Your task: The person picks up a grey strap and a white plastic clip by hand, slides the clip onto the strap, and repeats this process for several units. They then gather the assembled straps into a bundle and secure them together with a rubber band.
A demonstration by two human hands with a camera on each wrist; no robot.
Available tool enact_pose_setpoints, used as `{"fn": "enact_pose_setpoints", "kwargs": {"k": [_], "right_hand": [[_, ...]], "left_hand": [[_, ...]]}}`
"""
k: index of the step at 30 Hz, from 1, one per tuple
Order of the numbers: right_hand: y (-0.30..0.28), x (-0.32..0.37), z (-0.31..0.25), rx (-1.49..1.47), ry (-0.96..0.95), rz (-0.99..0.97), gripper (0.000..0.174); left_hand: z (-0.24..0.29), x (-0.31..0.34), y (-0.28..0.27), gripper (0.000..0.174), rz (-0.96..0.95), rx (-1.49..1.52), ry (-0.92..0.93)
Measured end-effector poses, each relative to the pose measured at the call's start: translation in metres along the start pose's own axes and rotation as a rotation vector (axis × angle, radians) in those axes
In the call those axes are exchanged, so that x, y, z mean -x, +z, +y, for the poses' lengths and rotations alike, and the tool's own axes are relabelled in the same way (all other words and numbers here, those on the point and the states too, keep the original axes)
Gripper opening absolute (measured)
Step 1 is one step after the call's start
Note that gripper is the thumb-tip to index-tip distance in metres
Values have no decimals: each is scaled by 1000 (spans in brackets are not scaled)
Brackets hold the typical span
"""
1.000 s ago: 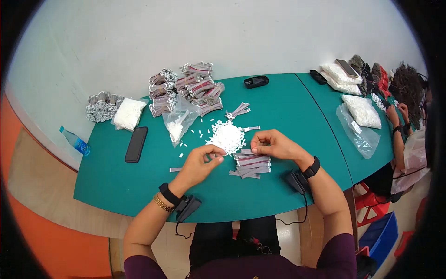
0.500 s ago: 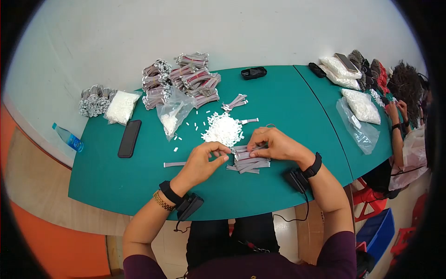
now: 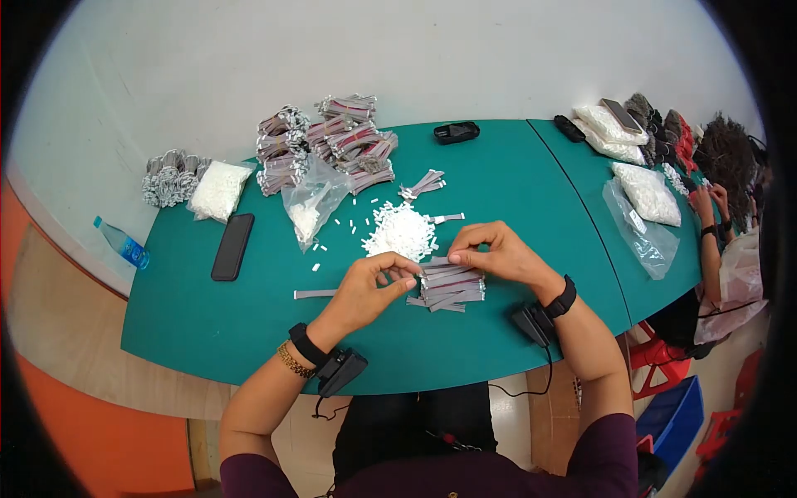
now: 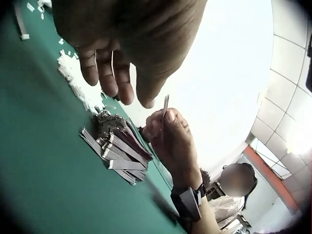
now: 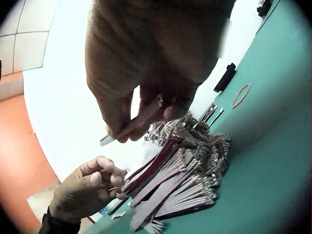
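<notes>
My right hand (image 3: 498, 256) pinches a flat grey ribbon cable (image 5: 141, 119) between thumb and fingers, above the cable stack. The stack of grey and dark red cables (image 3: 452, 286) lies on the green table (image 3: 398, 349), its pale connector ends bunched at the left. Beside that end is my left hand (image 3: 365, 290), fingers bent and thumb extended; in the right wrist view a tiny pale bit shows near its fingertips (image 5: 114, 179), but whether they grip it is unclear. A heap of small white pieces (image 3: 400, 232) lies just beyond both hands.
A single cable (image 3: 314, 294) lies left of my left hand. Farther back are cable bundles (image 3: 357, 141), an open plastic bag (image 3: 311, 203), a full white bag (image 3: 220, 189) and a black phone (image 3: 232, 246). Another person's hands (image 3: 710, 199) work at the right.
Over the last half second, my right hand has lifted slightly from the cable stack, and my left fingertips have shifted a little to the right. The head view has also moved slightly.
</notes>
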State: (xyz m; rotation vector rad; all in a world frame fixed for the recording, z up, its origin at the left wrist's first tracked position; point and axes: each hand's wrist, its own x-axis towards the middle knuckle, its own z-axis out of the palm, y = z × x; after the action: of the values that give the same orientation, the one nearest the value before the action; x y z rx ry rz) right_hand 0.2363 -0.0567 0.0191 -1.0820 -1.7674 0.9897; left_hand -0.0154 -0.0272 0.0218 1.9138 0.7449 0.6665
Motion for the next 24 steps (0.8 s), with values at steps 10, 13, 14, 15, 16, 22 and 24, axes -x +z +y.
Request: {"fn": "enact_pose_setpoints", "kwargs": {"k": [10, 13, 14, 15, 16, 22, 24], "right_hand": [[17, 8, -25, -351, 141, 13, 17], [16, 8, -31, -468, 202, -28, 19], [17, 9, -31, -514, 230, -38, 20], [19, 9, -30, -526, 231, -61, 20], [20, 9, -29, -535, 229, -83, 21], [26, 10, -27, -572, 273, -64, 21], [27, 10, -28, -591, 283, -49, 22]], "left_hand": [[10, -25, 28, 19, 114, 554, 25], [10, -29, 23, 17, 104, 553, 36], [9, -29, 22, 16, 97, 522, 36], [8, -29, 20, 16, 90, 494, 37], [8, -30, 17, 14, 66, 485, 15], [9, -30, 15, 12, 7, 548, -66], [7, -29, 17, 12, 12, 635, -81]]}}
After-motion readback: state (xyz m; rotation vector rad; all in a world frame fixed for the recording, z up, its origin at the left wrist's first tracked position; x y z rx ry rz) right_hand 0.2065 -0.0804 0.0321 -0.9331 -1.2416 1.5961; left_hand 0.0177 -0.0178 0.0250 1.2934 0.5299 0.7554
